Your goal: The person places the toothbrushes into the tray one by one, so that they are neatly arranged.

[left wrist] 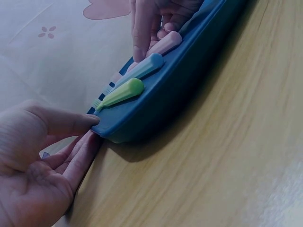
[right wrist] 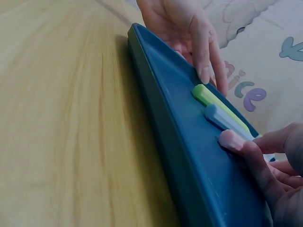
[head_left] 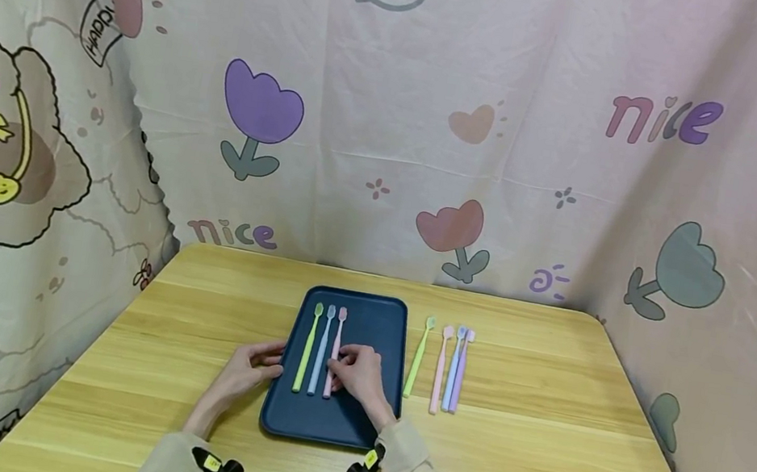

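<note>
A dark blue tray point(head_left: 350, 427) lies on the table, bearing a green toothbrush point(head_left: 306, 352), a blue toothbrush point(head_left: 320, 354) and a pink toothbrush point(head_left: 340, 324) side by side, heads toward the far end. My right hand point(head_left: 361, 372) pinches the pink toothbrush at its handle between thumb and fingers; the right wrist view shows the handle's end point(right wrist: 231, 140) against the tray floor. At the tray's left edge, my left hand point(head_left: 246, 371) grips the rim, thumb point(left wrist: 78, 122) on top and fingers along the outer side.
Right of the tray, several more toothbrushes lie on the wooden table point(head_left: 539, 439): a green one point(head_left: 416, 360), a pink one point(head_left: 440, 372), and a blue one point(head_left: 452, 373) touching or nearly touching a purple one point(head_left: 460, 375). A printed curtain point(head_left: 366, 120) hangs behind the table.
</note>
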`<state>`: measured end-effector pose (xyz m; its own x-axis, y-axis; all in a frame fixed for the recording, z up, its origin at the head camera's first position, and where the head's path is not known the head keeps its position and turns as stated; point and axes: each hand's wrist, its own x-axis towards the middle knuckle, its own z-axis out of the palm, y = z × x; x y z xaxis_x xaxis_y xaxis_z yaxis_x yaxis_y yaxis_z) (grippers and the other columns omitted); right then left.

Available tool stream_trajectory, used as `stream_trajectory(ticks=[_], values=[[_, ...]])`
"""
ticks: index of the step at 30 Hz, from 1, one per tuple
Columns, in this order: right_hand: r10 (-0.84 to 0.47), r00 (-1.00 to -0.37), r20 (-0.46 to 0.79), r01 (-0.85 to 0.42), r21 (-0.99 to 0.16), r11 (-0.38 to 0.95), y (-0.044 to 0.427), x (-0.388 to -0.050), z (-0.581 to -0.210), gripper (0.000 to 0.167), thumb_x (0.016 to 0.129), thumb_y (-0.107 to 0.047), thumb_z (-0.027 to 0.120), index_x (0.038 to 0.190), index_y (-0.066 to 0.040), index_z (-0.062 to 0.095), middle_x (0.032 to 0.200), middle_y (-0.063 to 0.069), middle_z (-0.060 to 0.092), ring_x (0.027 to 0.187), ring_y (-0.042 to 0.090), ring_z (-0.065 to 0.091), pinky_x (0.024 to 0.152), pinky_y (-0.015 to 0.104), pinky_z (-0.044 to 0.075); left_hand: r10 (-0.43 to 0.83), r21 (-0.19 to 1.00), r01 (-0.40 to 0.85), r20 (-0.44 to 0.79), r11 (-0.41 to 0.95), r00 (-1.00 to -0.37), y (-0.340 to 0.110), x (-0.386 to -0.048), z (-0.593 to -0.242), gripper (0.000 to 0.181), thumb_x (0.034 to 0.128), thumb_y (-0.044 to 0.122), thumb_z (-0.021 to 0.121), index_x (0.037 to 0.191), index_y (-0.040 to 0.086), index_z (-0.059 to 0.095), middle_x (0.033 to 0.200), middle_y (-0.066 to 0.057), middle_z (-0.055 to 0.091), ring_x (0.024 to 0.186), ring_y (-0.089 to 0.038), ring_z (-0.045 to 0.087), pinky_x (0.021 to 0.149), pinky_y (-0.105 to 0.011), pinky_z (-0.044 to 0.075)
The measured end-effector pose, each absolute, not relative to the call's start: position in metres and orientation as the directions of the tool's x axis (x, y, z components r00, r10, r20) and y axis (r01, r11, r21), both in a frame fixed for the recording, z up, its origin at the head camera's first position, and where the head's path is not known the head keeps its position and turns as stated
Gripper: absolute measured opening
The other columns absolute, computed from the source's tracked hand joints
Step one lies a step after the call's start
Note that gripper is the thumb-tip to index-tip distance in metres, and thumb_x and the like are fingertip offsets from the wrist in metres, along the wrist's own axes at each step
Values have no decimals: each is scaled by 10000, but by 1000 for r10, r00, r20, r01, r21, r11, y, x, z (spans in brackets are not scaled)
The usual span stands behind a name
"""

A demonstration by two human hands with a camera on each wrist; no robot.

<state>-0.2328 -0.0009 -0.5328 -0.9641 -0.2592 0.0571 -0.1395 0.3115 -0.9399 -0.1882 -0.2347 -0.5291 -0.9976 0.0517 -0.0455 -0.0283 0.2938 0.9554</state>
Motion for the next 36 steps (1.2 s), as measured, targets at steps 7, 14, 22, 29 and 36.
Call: stream_trajectory(ticks=[7, 14, 22, 29, 36], values=[[-258, -963, 72, -153, -939, 307, -2, -232, -534, 312, 909, -67, 706, 1177, 91, 682, 725, 122, 720, 475, 130, 665, 487, 289, 564, 58, 957, -28, -47, 288, -997, -235, -188, -530, 518, 930, -21, 653, 1430, -51, 519, 1361, -281, 610, 1228, -378, 618, 834, -130, 505], [-259, -963, 76, -157, -939, 305, -3, -230, -533, 316, 913, -73, 702, 1183, 91, 679, 733, 122, 717, 473, 119, 660, 491, 285, 564, 51, 957, -27, -44, 290, -998, -235, -190, -531, 513, 923, -31, 655, 1422, -46, 532, 1357, -279, 613, 1204, -357, 634, 837, -135, 509], [-260, -962, 77, -157, -939, 305, -3, -230, -533, 319, 916, -78, 700, 1185, 92, 677, 732, 120, 717, 462, 84, 642, 487, 283, 561, 50, 953, -21, -38, 303, -998, -235, -190, -532, 511, 923, -24, 657, 1418, -46, 536, 1347, -277, 621, 1184, -331, 648, 837, -132, 507], [-265, -961, 79, -160, -940, 302, -3, -229, -533, 310, 911, -63, 702, 1175, 97, 676, 731, 123, 712, 468, 105, 650, 489, 283, 562, 46, 953, -26, -42, 301, -998, -236, -191, -534, 508, 922, -29, 655, 1417, -39, 542, 1353, -270, 619, 1193, -339, 643, 845, -137, 509], [-265, -961, 80, -162, -939, 303, -3, -229, -532, 305, 908, -62, 705, 1168, 96, 678, 727, 123, 709, 472, 116, 654, 489, 282, 561, 53, 956, -32, -50, 292, -997, -236, -190, -532, 515, 927, -22, 654, 1425, -44, 529, 1363, -276, 610, 1218, -366, 627, 839, -132, 506]])
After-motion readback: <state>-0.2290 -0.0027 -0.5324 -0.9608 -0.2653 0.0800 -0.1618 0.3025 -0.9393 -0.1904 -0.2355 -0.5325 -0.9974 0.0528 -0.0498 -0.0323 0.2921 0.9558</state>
